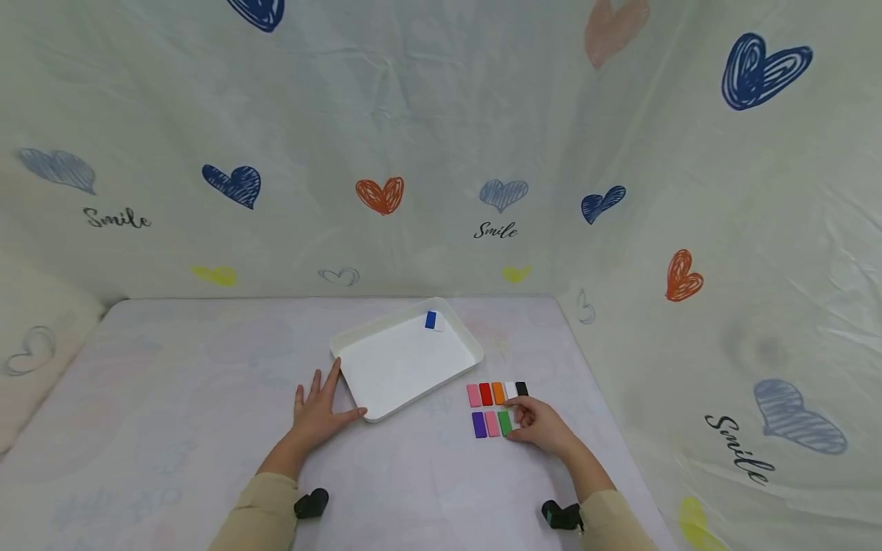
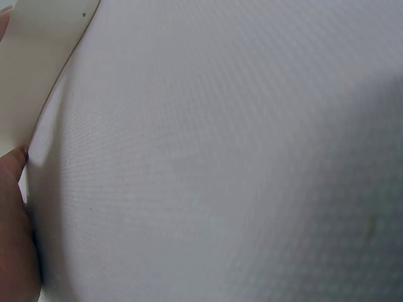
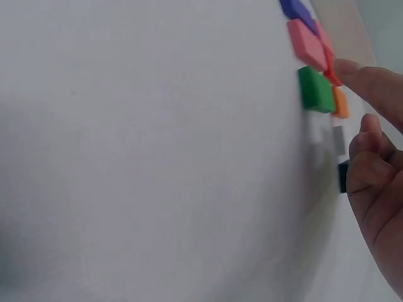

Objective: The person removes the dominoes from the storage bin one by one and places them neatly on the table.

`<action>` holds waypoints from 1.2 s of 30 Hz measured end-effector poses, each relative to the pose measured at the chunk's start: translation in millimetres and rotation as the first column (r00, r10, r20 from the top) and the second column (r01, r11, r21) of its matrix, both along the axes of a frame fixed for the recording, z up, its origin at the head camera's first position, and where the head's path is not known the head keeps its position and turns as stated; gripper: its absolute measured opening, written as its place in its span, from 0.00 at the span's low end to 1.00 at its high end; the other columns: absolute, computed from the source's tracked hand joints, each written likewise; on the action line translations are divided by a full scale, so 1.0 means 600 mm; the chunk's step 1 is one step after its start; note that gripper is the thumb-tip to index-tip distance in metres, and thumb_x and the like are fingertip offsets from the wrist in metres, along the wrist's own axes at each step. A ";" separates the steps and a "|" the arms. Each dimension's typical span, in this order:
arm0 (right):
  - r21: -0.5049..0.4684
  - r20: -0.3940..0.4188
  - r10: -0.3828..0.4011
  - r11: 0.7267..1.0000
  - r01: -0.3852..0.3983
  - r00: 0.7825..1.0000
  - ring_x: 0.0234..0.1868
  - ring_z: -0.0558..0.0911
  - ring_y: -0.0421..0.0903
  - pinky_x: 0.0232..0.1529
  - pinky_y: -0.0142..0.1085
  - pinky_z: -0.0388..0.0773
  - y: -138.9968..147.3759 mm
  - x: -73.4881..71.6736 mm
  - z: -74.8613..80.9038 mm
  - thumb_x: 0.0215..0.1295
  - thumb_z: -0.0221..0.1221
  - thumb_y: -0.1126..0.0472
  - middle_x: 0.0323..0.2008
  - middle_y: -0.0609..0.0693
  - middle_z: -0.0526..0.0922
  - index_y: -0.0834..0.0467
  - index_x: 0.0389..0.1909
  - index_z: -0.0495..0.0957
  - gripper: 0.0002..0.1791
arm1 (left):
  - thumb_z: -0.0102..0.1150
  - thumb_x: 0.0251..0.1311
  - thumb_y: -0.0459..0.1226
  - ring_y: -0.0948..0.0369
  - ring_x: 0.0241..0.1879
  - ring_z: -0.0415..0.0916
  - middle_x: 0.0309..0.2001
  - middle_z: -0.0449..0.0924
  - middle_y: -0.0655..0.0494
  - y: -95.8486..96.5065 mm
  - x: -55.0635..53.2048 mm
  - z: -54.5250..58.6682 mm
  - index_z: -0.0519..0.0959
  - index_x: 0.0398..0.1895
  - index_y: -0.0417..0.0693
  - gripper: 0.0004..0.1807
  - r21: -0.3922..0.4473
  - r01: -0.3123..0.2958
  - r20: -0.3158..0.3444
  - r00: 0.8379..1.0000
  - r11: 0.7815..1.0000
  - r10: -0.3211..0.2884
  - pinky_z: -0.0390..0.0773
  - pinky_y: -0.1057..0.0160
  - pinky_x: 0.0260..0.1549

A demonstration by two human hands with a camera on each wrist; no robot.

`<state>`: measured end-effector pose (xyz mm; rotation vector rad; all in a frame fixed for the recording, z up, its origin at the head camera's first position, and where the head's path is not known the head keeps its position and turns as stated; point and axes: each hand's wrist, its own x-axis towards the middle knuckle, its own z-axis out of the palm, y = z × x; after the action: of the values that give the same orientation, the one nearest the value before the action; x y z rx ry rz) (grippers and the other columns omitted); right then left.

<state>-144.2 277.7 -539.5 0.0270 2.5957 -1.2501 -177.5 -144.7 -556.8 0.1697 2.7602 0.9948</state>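
My left hand (image 1: 318, 417) rests with spread fingers against the near left side of a white tray (image 1: 354, 394), thumb at its near corner. In the left wrist view, the tray's outer wall (image 2: 44, 63) and part of the hand show at the left edge. My right hand (image 1: 544, 428) hovers around a small green block (image 1: 505, 423), index finger and thumb apart near its two ends, the other fingers curled. The right wrist view shows a fingertip over the green block (image 3: 317, 91); contact cannot be told. Inside the tray lies a blue block (image 1: 430, 320) with something white beside it.
Beside the green block are a pink block (image 1: 492, 424) and a purple block (image 1: 479, 425). The row behind holds pink (image 1: 473, 396), red (image 1: 485, 394), orange (image 1: 498, 393), white (image 1: 511, 390) and black (image 1: 521, 389) blocks. A heart-printed curtain (image 1: 441, 252) hangs behind the table (image 1: 207, 367).
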 end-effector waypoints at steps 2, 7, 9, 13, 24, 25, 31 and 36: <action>-0.022 -0.018 -0.017 1.000 0.016 1.000 0.31 0.70 0.46 0.27 0.31 0.69 -0.003 -0.005 0.016 0.49 0.73 0.69 0.29 0.50 0.71 0.60 0.52 0.79 0.26 | 0.66 0.53 0.58 0.37 0.73 0.32 0.75 0.43 0.34 0.002 0.001 0.001 0.38 0.77 0.41 0.61 0.000 0.003 0.002 1.000 1.000 -0.003 0.24 0.38 0.66; -0.111 -0.078 0.003 0.994 -0.012 0.997 0.33 0.71 0.49 0.28 0.30 0.71 -0.015 -0.039 0.057 0.54 0.68 0.71 0.32 0.60 0.73 0.64 0.54 0.78 0.24 | 0.66 0.54 0.57 0.37 0.73 0.32 0.75 0.42 0.34 0.005 0.003 0.006 0.38 0.77 0.41 0.61 -0.003 -0.004 0.007 1.000 1.000 0.004 0.24 0.38 0.66; -0.121 -0.100 0.036 0.991 -0.048 0.994 0.33 0.71 0.48 0.28 0.30 0.72 -0.022 -0.057 0.067 0.55 0.67 0.72 0.35 0.63 0.73 0.65 0.55 0.77 0.24 | 0.66 0.53 0.58 0.37 0.73 0.31 0.75 0.42 0.34 0.003 0.004 0.007 0.38 0.77 0.42 0.61 0.003 -0.005 0.005 1.000 1.000 0.005 0.23 0.38 0.66; -0.130 -0.144 0.109 0.983 -0.128 0.984 0.35 0.74 0.47 0.30 0.30 0.76 -0.040 -0.094 0.079 0.57 0.67 0.71 0.39 0.66 0.74 0.67 0.56 0.75 0.24 | 0.66 0.51 0.61 0.36 0.73 0.33 0.74 0.45 0.33 0.003 0.008 0.004 0.41 0.78 0.44 0.62 0.050 -0.016 -0.043 0.999 0.999 0.018 0.23 0.38 0.66; -0.203 -0.128 0.159 0.962 -0.182 0.979 0.44 0.79 0.49 0.47 0.35 0.80 -0.096 -0.190 0.095 0.59 0.66 0.70 0.50 0.67 0.77 0.65 0.60 0.73 0.27 | 0.66 0.51 0.59 0.36 0.73 0.34 0.74 0.45 0.32 0.004 0.007 0.002 0.43 0.77 0.41 0.61 0.039 -0.017 -0.045 0.999 0.999 0.018 0.24 0.38 0.66; -0.213 -0.116 0.160 0.960 -0.182 0.980 0.45 0.79 0.50 0.48 0.36 0.80 -0.101 -0.197 0.095 0.60 0.65 0.70 0.52 0.67 0.76 0.64 0.61 0.73 0.27 | 0.67 0.52 0.58 0.36 0.73 0.33 0.74 0.45 0.32 0.004 0.006 0.002 0.42 0.77 0.40 0.60 0.023 -0.015 -0.031 0.999 1.000 0.016 0.24 0.38 0.66; -0.287 -0.064 0.195 0.936 -0.205 0.979 0.56 0.77 0.56 0.53 0.40 0.78 -0.130 -0.233 0.083 0.62 0.63 0.71 0.59 0.65 0.74 0.65 0.65 0.69 0.29 | 0.67 0.53 0.56 0.37 0.74 0.32 0.75 0.45 0.35 0.002 0.003 0.002 0.40 0.77 0.41 0.61 0.002 -0.015 -0.010 1.000 1.000 0.015 0.25 0.38 0.66; -0.303 -0.046 0.236 0.923 -0.239 0.971 0.61 0.74 0.57 0.56 0.41 0.76 -0.150 -0.252 0.064 0.62 0.63 0.71 0.62 0.64 0.72 0.66 0.65 0.68 0.30 | 0.68 0.52 0.56 0.37 0.73 0.34 0.74 0.46 0.34 0.003 0.003 -0.002 0.42 0.77 0.41 0.60 0.003 -0.015 -0.022 1.000 1.000 0.015 0.26 0.38 0.66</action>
<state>-295.5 187.6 -501.2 -0.3428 2.2948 -1.5412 -175.7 -142.7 -558.3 0.1612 2.7839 1.0065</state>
